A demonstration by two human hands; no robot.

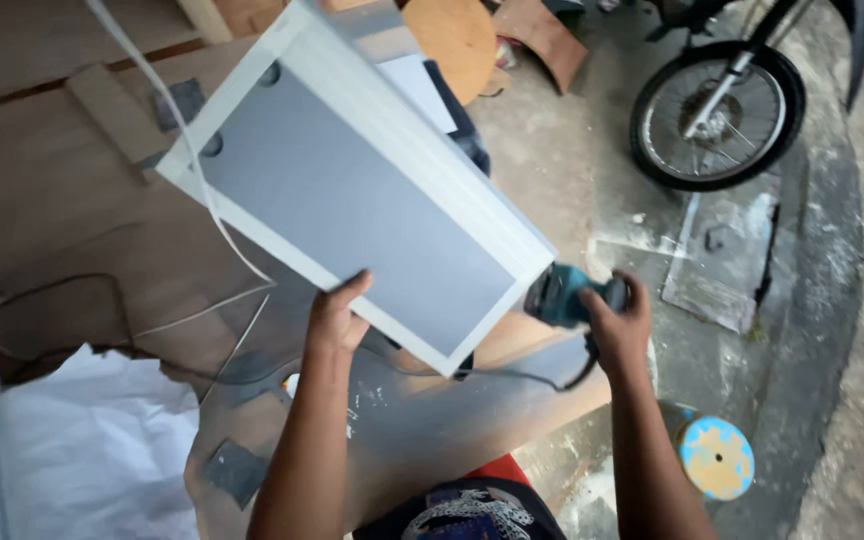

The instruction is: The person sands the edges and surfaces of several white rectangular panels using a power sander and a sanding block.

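Observation:
A white-framed cabinet door panel [352, 195] with a grey centre and two round hinge holes is held up tilted over the workbench. My left hand [337, 318] grips its lower long edge. My right hand [617, 320] holds a teal power sander [560, 295] pressed against the panel's lower right end. A thin white edge-banding strip [202, 190] trails off the panel's upper left side and curls down over the bench. The sander's black cord [512, 375] hangs below the panel.
A brown wooden workbench [52, 200] lies below, white plastic sheeting [92, 450] at the lower left. A motorcycle's front wheel [717, 115] stands on the concrete floor at the upper right. A round blue-and-yellow disc [715, 457] lies on the floor by my right arm.

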